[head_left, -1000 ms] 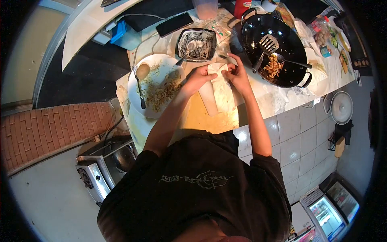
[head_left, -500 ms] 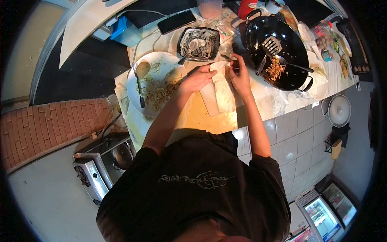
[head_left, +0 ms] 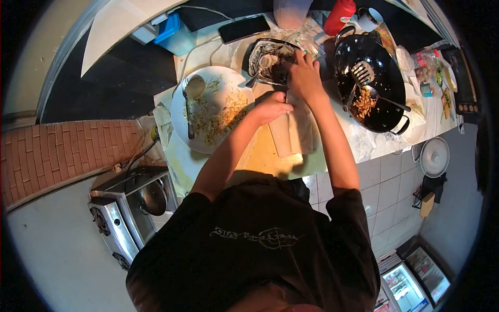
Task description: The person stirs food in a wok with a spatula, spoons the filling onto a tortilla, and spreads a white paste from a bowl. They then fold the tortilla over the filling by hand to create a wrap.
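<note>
A pale rolled wrapper [head_left: 292, 134] lies on a wooden board [head_left: 262, 156] at the counter's near edge. My left hand [head_left: 272, 107] rests on the wrapper's far end, fingers curled on it and holding it down. My right hand [head_left: 304, 75] has left the wrapper and reaches into the dark rectangular bowl [head_left: 264, 56] of whitish paste just beyond; its fingertips are over the bowl's right side, and I cannot see whether they hold anything. A spoon handle [head_left: 252, 80] sticks out of that bowl.
A white plate [head_left: 208, 132] with shredded filling and a spoon [head_left: 188, 106] sits left of the board. A black wok [head_left: 382, 112] with a slotted spatula [head_left: 362, 73] stands to the right. Phone [head_left: 244, 28], red bottle [head_left: 339, 15] and blue box [head_left: 175, 34] behind; gas stove [head_left: 130, 208] below left.
My right hand let go of the wrapper and moved away to the dark bowl. My left hand stayed on the wrapper's far end. The view shifted slightly.
</note>
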Motion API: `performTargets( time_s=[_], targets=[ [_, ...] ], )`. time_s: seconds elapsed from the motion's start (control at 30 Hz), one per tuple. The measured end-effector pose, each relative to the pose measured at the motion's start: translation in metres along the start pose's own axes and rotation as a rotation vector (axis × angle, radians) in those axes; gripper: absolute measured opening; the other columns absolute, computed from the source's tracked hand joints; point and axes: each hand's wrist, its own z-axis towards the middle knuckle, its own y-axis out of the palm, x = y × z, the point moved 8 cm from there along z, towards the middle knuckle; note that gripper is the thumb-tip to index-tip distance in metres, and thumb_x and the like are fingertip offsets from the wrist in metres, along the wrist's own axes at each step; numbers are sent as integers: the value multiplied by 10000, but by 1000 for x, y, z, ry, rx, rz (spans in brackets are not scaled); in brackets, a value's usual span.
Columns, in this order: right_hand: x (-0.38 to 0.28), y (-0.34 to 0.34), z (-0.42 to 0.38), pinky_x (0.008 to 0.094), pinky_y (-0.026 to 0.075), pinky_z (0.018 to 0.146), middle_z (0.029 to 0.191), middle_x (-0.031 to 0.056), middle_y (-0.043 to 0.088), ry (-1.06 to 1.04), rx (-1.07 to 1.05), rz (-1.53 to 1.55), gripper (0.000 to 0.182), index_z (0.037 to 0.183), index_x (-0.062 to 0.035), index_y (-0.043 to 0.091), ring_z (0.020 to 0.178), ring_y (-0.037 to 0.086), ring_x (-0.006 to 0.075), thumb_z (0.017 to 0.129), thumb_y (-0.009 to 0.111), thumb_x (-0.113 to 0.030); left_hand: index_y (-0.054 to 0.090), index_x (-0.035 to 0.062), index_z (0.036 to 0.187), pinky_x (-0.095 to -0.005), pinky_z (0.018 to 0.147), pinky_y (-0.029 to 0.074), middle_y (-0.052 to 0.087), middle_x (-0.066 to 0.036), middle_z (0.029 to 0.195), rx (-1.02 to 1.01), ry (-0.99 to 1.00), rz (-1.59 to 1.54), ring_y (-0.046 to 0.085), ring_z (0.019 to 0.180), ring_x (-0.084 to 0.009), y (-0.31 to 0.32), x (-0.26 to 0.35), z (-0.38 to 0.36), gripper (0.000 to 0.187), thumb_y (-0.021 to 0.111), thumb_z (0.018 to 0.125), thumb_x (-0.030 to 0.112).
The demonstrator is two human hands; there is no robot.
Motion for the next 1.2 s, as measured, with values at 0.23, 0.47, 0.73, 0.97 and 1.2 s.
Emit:
performTargets(
  time_s=[0.23, 0.47, 0.73, 0.97, 1.2],
  targets=[
    [-15, 34, 51, 503, 363, 993, 1320, 89, 458, -194, 15, -211, 431, 1221, -264, 667, 1218, 428, 310, 836, 526, -129, 612, 30, 1047, -251, 788, 482, 654, -9, 977, -92, 127, -160, 609, 901, -93, 10, 11, -2, 229, 687, 831, 24],
    [-3, 28, 46, 527, 323, 1026, 1373, 57, 449, -156, -176, -175, 228, 964, -96, 740, 1264, 407, 283, 861, 558, -187, 598, 33, 1113, -268, 818, 497, 656, -13, 1031, -115, 199, -239, 626, 939, -106, 17, 19, -2, 280, 687, 848, 21],
    [-19, 14, 31, 597, 254, 1099, 1423, 88, 411, -128, -556, -78, 268, 999, -26, 719, 1337, 340, 344, 820, 533, -98, 600, 27, 1132, -288, 869, 500, 653, -27, 1082, -95, 167, -187, 627, 982, -124, 14, 12, 1, 304, 681, 841, -9],
    [-20, 27, 28, 692, 175, 1103, 1404, 104, 394, -148, -551, 53, 295, 947, -167, 759, 1348, 301, 426, 784, 538, -60, 603, 22, 1086, -294, 852, 504, 642, -22, 1046, -53, 174, -128, 625, 958, -127, 5, 2, 11, 282, 690, 822, -26],
    [-5, 4, 19, 582, 280, 1103, 1315, 160, 465, -163, -604, 274, 290, 978, -133, 753, 1277, 410, 382, 768, 566, -61, 599, 29, 1074, -292, 872, 491, 632, -13, 1045, -49, 180, -102, 609, 985, -116, 8, 9, 5, 274, 685, 821, -30]
  ],
)
